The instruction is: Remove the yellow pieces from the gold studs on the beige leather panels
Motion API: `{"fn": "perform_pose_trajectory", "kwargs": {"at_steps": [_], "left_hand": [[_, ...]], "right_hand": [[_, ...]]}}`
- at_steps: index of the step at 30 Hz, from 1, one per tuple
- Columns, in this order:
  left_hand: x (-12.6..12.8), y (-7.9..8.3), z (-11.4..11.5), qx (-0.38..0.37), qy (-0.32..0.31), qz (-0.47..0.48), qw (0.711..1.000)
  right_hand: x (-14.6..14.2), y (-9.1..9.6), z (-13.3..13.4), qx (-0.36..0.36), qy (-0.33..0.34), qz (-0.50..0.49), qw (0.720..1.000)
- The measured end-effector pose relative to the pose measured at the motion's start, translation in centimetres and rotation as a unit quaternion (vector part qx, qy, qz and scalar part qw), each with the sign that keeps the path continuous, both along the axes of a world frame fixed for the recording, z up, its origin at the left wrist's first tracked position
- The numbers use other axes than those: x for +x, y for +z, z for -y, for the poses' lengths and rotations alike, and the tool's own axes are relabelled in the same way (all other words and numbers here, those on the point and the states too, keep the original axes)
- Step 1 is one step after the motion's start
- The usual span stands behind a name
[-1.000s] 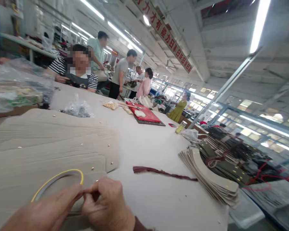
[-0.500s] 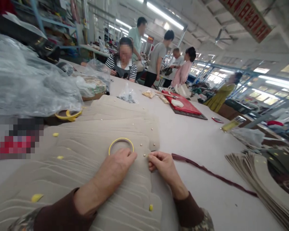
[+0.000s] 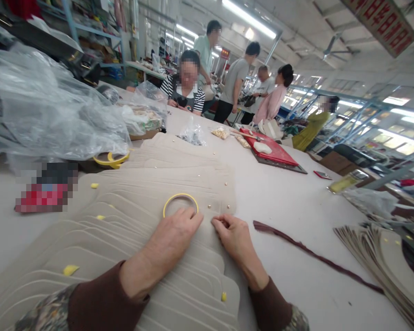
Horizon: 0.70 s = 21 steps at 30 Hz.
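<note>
Beige flat panels (image 3: 134, 239) lie overlapped in a fanned stack before me, with small metal studs near their right edges. My left hand (image 3: 179, 234) rests knuckles up over them, its fingers curled closed at the near side of a roll of yellow-edged tape (image 3: 164, 207). The lower part of the roll is hidden behind that hand. Just to the right, my right hand (image 3: 232, 232) has thumb and forefinger pinched together at a panel edge; whatever they grip is too small to make out. Yellow tabs (image 3: 71, 270) dot the panels.
A dark maroon strip (image 3: 313, 255) lies right of my hands, beside more stacked panels (image 3: 369, 257). Clear plastic bags (image 3: 55, 105) and another tape roll (image 3: 112, 161) are at left. Farther back are a red board (image 3: 272, 147), a bottle (image 3: 347, 181) and a seated person (image 3: 184, 87).
The view has shifted, so the scene sits farther right. My hands are closer together, and a stud formerly visible between them no longer shows near the right fingertips.
</note>
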<state>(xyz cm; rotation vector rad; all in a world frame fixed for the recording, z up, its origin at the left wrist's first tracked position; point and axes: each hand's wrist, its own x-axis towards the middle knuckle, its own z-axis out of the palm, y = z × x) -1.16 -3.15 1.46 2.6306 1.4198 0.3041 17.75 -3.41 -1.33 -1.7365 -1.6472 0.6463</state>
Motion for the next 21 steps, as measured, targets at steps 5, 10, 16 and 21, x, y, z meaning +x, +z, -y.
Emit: {"fn": "perform_pose_trajectory", "kwargs": {"at_steps": [5,10,16,21], "left_hand": [[-0.7,0.4,-0.8,0.061,0.071,0.009,0.996],[-0.8,0.5,-1.3,0.059,0.084,0.001,0.995],[-0.7,0.7,-1.2,0.043,0.074,-0.009,0.996],[-0.9,0.5,-1.1,0.048,0.079,-0.003,0.996]], "right_hand": [[1.3,-1.0,0.3,-0.078,-0.038,-0.206,0.975],[1.1,-0.8,0.9,-0.025,0.000,-0.099,0.995],[-0.2,-0.6,0.2,0.047,-0.004,0.021,0.999],[-0.3,0.3,0.4,0.040,0.024,0.029,0.998]]}}
